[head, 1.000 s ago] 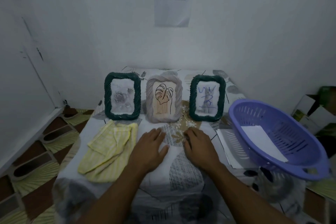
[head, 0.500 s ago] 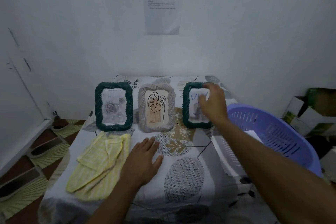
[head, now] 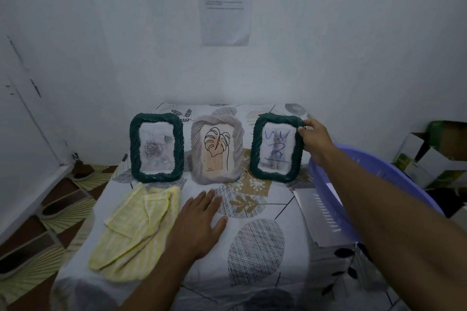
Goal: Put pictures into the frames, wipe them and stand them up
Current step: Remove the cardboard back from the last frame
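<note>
Right hand [head: 316, 142] slid rightward, gripping braided green frame [head: 276, 148].

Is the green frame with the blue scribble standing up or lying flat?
Standing. The green frame rests on its lower edge, picture facing forward; the right hand grips its top corner.

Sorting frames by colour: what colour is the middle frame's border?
The middle frame is pale grey-beige, rope-twisted; head view.

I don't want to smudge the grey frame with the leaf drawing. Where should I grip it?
Probably pinch the grey twisted-rope picture frame by its top border, coming from above: it stands upright with that edge free, and the thick border keeps fingers off the front.
</note>
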`<state>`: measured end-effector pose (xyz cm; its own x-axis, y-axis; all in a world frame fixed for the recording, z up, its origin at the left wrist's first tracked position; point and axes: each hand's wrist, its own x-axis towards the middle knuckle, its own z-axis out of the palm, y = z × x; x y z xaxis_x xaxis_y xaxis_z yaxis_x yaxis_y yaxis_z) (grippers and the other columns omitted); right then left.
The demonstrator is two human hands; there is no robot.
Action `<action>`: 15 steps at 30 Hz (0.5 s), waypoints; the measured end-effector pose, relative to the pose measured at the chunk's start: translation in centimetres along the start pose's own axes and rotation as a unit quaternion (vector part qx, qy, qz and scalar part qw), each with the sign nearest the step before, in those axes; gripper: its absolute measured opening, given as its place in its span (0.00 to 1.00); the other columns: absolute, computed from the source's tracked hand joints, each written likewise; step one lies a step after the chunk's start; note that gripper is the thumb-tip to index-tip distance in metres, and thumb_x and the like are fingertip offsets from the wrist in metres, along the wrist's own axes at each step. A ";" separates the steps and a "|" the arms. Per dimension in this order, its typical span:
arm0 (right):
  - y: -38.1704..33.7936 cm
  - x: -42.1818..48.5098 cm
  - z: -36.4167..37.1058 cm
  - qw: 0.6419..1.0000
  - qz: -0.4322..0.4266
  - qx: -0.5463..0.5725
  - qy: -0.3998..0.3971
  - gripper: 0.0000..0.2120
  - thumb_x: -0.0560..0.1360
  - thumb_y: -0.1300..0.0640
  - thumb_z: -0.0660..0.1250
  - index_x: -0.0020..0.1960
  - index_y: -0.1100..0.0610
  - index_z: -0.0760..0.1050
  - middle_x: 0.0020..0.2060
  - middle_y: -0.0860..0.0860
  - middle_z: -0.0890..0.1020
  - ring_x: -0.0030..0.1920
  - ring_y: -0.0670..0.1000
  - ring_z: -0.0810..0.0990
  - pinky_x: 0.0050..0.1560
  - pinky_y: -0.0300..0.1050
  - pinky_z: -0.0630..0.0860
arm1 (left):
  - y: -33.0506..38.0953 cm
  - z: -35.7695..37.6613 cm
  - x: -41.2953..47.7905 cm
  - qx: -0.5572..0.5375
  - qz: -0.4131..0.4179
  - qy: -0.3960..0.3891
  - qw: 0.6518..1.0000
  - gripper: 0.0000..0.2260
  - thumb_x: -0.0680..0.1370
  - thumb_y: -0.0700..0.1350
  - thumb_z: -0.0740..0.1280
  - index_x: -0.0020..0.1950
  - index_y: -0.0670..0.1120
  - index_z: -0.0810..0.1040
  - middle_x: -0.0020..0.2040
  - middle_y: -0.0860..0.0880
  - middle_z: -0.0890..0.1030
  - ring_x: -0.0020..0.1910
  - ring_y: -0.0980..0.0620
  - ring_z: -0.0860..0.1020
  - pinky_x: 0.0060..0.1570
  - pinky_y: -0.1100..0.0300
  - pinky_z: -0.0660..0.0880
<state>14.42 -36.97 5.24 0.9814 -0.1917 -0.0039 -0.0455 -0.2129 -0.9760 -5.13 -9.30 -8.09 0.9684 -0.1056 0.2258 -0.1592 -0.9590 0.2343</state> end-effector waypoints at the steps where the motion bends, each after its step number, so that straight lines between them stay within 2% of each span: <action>1: -0.3 -0.3 -0.1 1.000 -0.011 0.014 0.001 0.08 0.80 0.60 0.61 0.59 0.56 0.72 0.48 0.60 0.80 0.44 0.55 0.78 0.47 0.53 0.77 | 0.0 0.0 0.0 -0.002 0.000 0.002 1.000 0.28 0.80 0.62 0.51 0.78 0.52 0.57 0.79 0.51 0.55 0.78 0.52 0.52 0.75 0.54 0.48; 4: -2.0 -1.7 -0.9 0.997 -0.055 0.054 0.026 0.09 0.81 0.59 0.60 0.60 0.56 0.72 0.43 0.53 0.80 0.41 0.52 0.78 0.43 0.48 0.75 | -0.1 -0.1 0.1 -0.009 0.000 0.005 1.000 0.28 0.80 0.61 0.51 0.77 0.52 0.58 0.79 0.51 0.56 0.77 0.52 0.53 0.75 0.53 0.49; 7: -2.9 -4.1 -1.6 0.991 -0.058 0.117 0.015 0.10 0.81 0.60 0.59 0.62 0.57 0.72 0.45 0.53 0.80 0.41 0.50 0.78 0.44 0.49 0.76 | -0.1 -0.4 0.1 -0.024 0.008 0.004 1.000 0.27 0.80 0.60 0.53 0.77 0.50 0.60 0.78 0.50 0.59 0.77 0.51 0.56 0.74 0.53 0.52; 10: -2.8 -7.2 -1.8 0.988 -0.042 0.146 -0.014 0.11 0.81 0.60 0.59 0.63 0.57 0.73 0.47 0.53 0.81 0.43 0.51 0.79 0.46 0.50 0.76 | 0.6 -1.6 0.1 -0.065 0.034 0.026 0.997 0.23 0.80 0.56 0.58 0.73 0.48 0.68 0.72 0.49 0.70 0.71 0.51 0.66 0.70 0.54 0.60; 12: -2.4 -8.9 -1.6 0.987 -0.030 0.155 -0.027 0.10 0.81 0.60 0.59 0.61 0.57 0.73 0.44 0.52 0.81 0.41 0.51 0.79 0.40 0.46 0.77 | 1.4 -3.1 0.5 -0.130 0.038 0.068 0.989 0.18 0.80 0.54 0.59 0.67 0.48 0.73 0.64 0.51 0.76 0.62 0.52 0.74 0.60 0.59 0.67; 15: -1.1 -11.2 -1.1 0.985 0.004 0.164 -0.052 0.08 0.82 0.60 0.59 0.57 0.55 0.75 0.43 0.51 0.81 0.37 0.49 0.79 0.31 0.40 0.75 | 3.7 -6.1 1.5 -0.292 -0.005 0.100 0.951 0.16 0.82 0.51 0.59 0.67 0.48 0.73 0.60 0.51 0.78 0.56 0.55 0.76 0.54 0.61 0.71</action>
<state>3.29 -35.61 6.55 0.9959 -0.0885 -0.0179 -0.0079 0.1121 -0.9937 -5.44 -11.36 -1.13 0.9235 0.0108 0.3835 -0.2870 -0.6438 0.7094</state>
